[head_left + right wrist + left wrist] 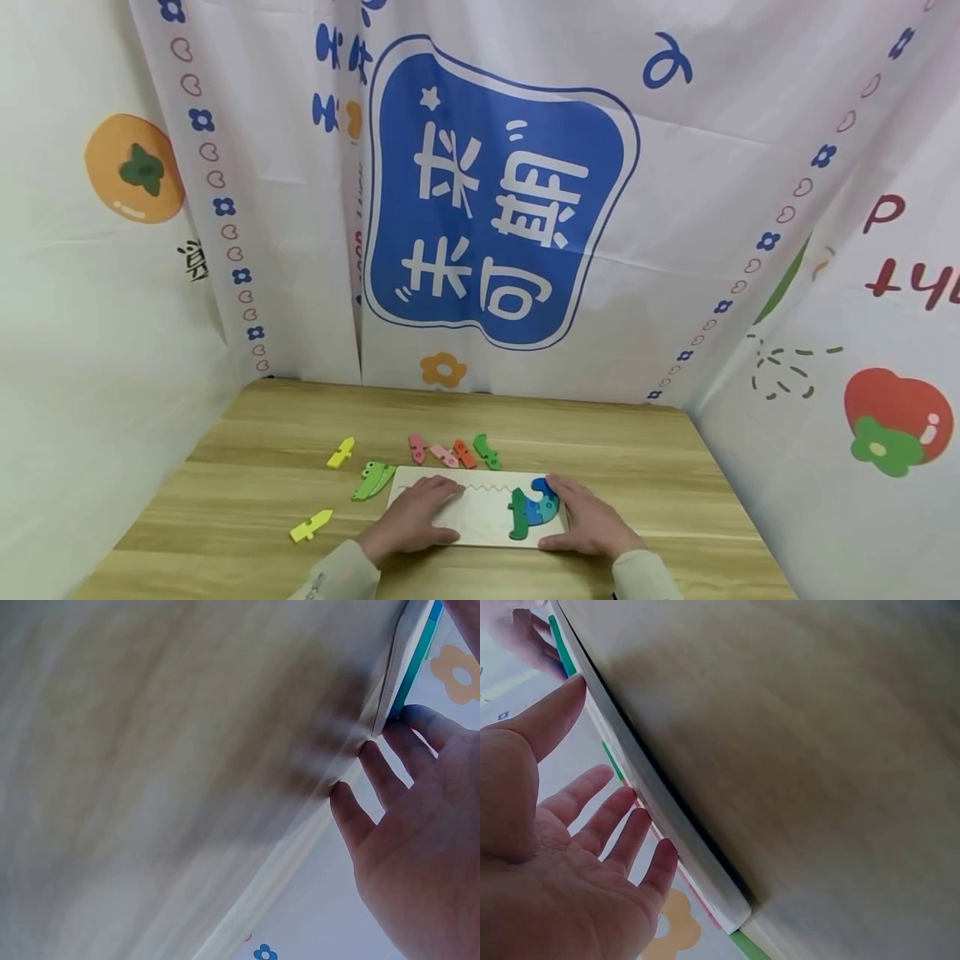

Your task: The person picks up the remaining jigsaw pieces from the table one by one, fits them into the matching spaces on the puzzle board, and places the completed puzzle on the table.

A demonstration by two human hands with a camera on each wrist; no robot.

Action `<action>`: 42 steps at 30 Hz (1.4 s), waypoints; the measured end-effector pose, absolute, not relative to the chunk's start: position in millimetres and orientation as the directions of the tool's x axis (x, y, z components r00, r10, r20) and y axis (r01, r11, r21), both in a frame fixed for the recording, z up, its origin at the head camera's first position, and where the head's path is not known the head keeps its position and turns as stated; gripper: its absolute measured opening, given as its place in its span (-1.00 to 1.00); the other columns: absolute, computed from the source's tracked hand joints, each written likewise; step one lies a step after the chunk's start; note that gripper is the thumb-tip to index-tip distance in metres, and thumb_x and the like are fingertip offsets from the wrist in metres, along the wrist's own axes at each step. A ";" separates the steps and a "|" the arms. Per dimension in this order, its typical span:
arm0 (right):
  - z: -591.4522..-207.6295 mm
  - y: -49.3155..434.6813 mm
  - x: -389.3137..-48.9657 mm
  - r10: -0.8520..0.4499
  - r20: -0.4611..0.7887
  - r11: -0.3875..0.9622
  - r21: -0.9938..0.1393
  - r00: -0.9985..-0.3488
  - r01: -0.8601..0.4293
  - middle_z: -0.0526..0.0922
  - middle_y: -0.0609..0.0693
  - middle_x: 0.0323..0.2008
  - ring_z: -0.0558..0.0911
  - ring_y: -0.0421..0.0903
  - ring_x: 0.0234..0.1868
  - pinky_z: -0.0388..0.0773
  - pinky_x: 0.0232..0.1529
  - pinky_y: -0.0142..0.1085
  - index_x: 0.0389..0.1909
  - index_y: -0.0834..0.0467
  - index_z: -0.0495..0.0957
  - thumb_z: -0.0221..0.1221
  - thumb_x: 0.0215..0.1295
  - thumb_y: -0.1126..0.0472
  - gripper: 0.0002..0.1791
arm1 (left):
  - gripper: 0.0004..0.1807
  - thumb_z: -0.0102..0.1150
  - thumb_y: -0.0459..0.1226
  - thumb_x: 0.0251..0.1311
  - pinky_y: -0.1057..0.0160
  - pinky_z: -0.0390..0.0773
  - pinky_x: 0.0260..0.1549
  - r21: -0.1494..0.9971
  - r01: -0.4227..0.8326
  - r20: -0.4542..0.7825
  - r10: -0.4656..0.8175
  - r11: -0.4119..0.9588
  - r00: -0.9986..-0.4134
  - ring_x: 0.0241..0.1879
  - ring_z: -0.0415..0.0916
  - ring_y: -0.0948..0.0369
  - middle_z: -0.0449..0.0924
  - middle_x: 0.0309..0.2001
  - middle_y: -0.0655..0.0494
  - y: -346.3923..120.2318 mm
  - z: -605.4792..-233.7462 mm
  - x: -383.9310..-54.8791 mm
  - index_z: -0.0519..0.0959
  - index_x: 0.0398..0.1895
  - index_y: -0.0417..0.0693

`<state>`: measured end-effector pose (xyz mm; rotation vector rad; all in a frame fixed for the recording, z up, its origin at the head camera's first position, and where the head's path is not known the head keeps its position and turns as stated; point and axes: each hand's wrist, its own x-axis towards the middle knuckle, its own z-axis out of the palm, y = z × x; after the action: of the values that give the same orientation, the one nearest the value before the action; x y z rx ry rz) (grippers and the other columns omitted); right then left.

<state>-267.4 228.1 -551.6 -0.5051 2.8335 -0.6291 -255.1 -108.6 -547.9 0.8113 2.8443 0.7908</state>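
A white puzzle board [480, 521] lies on the wooden table. At its left part my left hand [416, 517] rests with extended, spread fingers, the thumb near the front edge. In the left wrist view, these fingers [630, 832] lie over the board's face. My right hand [588, 521] spans the board's right end, thumb at the front corner and index finger beside the blue puzzle pieces [543, 507]. In the right wrist view, its other fingers [382, 776] reach down at the board's edge. A dark green puzzle piece [519, 515] joins the blue ones on the board.
A green crocodile-head piece [372, 481] lies by the board's back left corner. Behind the board are pink pieces [417, 447], a red-orange piece [465, 454] and a curved green piece [487, 452]. Yellow pieces [311, 525] lie left. Printed cloth [495, 200] surrounds the table.
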 end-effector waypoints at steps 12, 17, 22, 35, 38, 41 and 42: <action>-550.5 228.9 -268.0 -0.369 -0.110 0.851 -0.439 -0.923 -0.288 0.29 0.16 0.56 0.28 0.29 0.54 0.27 0.45 0.31 0.57 0.14 0.24 0.48 -0.05 -0.42 0.25 | -0.35 0.39 -0.12 0.27 -0.28 0.45 0.30 0.489 0.447 0.051 0.487 0.749 -0.872 0.36 0.44 -0.13 0.49 0.39 -0.09 -111.5 -540.6 -267.7 0.48 0.41 -0.03; -547.2 230.0 -268.4 -0.369 -0.111 0.850 -0.441 -0.923 -0.288 0.28 0.16 0.56 0.28 0.29 0.54 0.27 0.45 0.31 0.58 0.14 0.24 0.48 -0.04 -0.41 0.25 | -0.48 0.26 -0.30 0.38 -0.24 0.50 0.29 0.520 0.396 0.129 0.388 0.757 -0.912 0.32 0.49 -0.11 0.52 0.36 -0.06 -123.3 -540.8 -297.4 0.48 0.40 -0.05; -544.9 230.0 -268.7 -0.368 -0.106 0.850 -0.441 -0.924 -0.288 0.28 0.17 0.56 0.28 0.29 0.54 0.26 0.46 0.30 0.57 0.14 0.24 0.49 -0.05 -0.39 0.24 | -0.51 0.17 -0.46 0.40 -0.21 0.52 0.28 0.485 0.352 0.161 0.313 0.800 -0.936 0.26 0.54 -0.12 0.60 0.27 -0.08 -146.0 -542.6 -332.5 0.51 0.38 -0.10; -546.4 229.3 -265.3 -0.366 -0.108 0.853 -0.437 -0.924 -0.287 0.29 0.18 0.55 0.30 0.32 0.52 0.29 0.43 0.33 0.58 0.13 0.24 0.49 -0.06 -0.41 0.25 | -0.77 0.40 -0.27 0.29 -0.22 0.56 0.12 0.241 0.393 0.125 0.373 0.887 -0.919 0.13 0.56 -0.07 0.67 0.03 0.02 -167.5 -541.2 -346.7 0.74 0.00 0.02; -545.3 228.9 -265.6 -0.369 -0.111 0.850 -0.442 -0.923 -0.287 0.29 0.18 0.55 0.29 0.33 0.52 0.28 0.43 0.33 0.58 0.13 0.24 0.49 -0.06 -0.41 0.25 | -0.88 0.44 -0.26 0.25 -0.07 0.63 -0.02 0.245 0.372 0.132 0.349 0.895 -0.928 -0.09 0.58 0.07 0.64 -0.16 0.13 -166.7 -542.9 -348.2 0.73 -0.17 0.05; -545.0 228.0 -264.9 -0.374 -0.114 0.845 -0.452 -0.920 -0.287 0.29 0.19 0.55 0.29 0.33 0.52 0.28 0.43 0.33 0.57 0.14 0.25 0.50 -0.05 -0.39 0.24 | -0.91 0.44 -0.28 0.24 0.08 0.62 -0.15 0.286 0.352 0.124 0.330 0.891 -0.936 -0.26 0.51 0.20 0.59 -0.29 0.20 -166.6 -545.6 -348.8 0.68 -0.29 0.06; -545.3 227.5 -264.4 -0.375 -0.119 0.844 -0.454 -0.919 -0.286 0.29 0.19 0.55 0.29 0.33 0.52 0.28 0.43 0.34 0.57 0.14 0.25 0.50 -0.05 -0.39 0.23 | -0.90 0.44 -0.29 0.25 0.11 0.61 -0.19 0.295 0.348 0.120 0.326 0.890 -0.938 -0.31 0.48 0.23 0.57 -0.32 0.21 -166.7 -546.3 -348.8 0.66 -0.32 0.06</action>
<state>-264.4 227.5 -545.3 -0.5110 2.8192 -0.6474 -348.8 -166.7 -546.3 0.5567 3.1190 0.5065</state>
